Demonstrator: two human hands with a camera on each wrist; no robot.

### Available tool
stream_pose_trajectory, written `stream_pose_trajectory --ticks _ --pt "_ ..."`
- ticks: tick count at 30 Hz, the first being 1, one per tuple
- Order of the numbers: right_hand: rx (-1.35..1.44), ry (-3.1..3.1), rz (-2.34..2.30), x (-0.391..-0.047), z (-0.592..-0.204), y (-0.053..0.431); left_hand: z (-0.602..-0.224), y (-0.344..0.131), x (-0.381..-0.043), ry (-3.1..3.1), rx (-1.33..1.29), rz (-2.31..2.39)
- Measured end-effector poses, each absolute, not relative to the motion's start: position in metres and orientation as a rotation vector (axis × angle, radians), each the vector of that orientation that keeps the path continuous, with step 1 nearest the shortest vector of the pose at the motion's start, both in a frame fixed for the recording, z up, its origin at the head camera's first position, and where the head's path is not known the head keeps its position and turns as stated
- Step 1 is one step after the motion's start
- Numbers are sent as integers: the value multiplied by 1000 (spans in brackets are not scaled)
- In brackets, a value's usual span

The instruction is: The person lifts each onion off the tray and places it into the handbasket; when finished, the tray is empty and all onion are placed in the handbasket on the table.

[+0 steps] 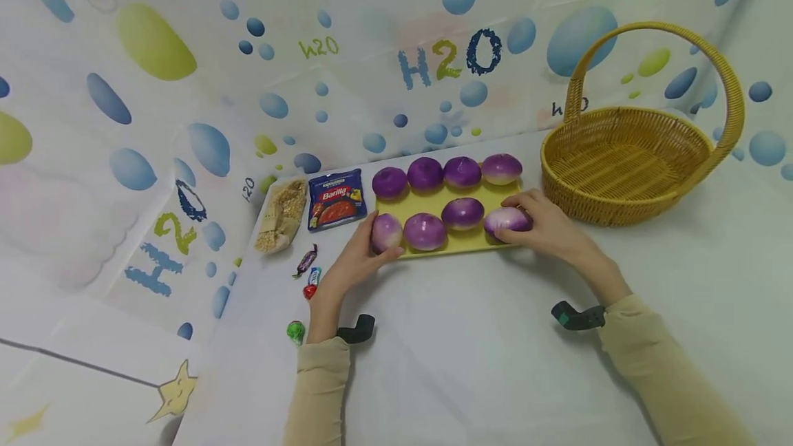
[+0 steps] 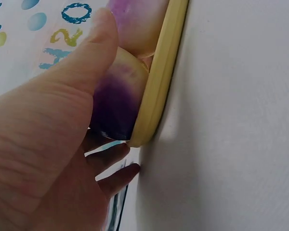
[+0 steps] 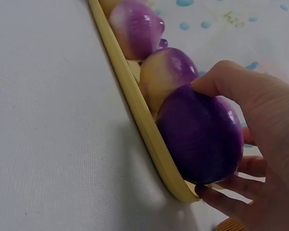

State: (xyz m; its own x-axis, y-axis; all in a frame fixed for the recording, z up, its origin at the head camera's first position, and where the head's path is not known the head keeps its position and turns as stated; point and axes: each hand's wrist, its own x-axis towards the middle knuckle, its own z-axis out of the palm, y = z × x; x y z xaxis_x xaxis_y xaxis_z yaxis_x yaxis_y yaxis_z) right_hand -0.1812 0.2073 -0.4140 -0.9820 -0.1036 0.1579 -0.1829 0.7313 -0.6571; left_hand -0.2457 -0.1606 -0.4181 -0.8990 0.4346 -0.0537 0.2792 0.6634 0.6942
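Observation:
Several glossy purple-and-pale onions sit in two rows on a shallow yellow tray (image 1: 421, 206). My left hand (image 1: 357, 257) holds the front-left onion (image 1: 387, 231) between thumb and fingers; in the left wrist view its thumb lies over the onion (image 2: 118, 103) and the fingers reach around the tray's end. At the opposite end, my right hand (image 1: 548, 227) grips the front-right onion (image 1: 504, 221), whose dark purple side (image 3: 202, 134) faces the right wrist camera. Both held onions are at the tray, low by its rim. Between them are two more front-row onions, a pinkish one (image 1: 425, 232) and a darker one (image 1: 462, 213).
A wicker basket (image 1: 619, 205) with a tall handle stands right of the tray. Leftward lie a blue Barilla pouch (image 1: 337, 199), a bag of pale kernels (image 1: 281, 215), and several wrapped candies, including a purple one (image 1: 305, 261) and a green one (image 1: 295, 331). Patterned cloth rises behind.

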Motion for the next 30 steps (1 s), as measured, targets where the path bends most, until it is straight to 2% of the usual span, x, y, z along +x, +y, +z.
stream_pose_trajectory --ticks 8,16,23,30 --pt "161 -2653 1075 -176 -404 208 -424 -166 -246 2683 527 1069" --pt "-160 -2194 1006 -163 -374 246 -420 -165 -247 2689 547 1070" --pt "-407 -2170 1053 -162 -377 270 -417 -167 -248 2694 574 1063" --pt "-439 -2210 1066 -159 -385 277 -422 -167 -248 2686 589 1066"
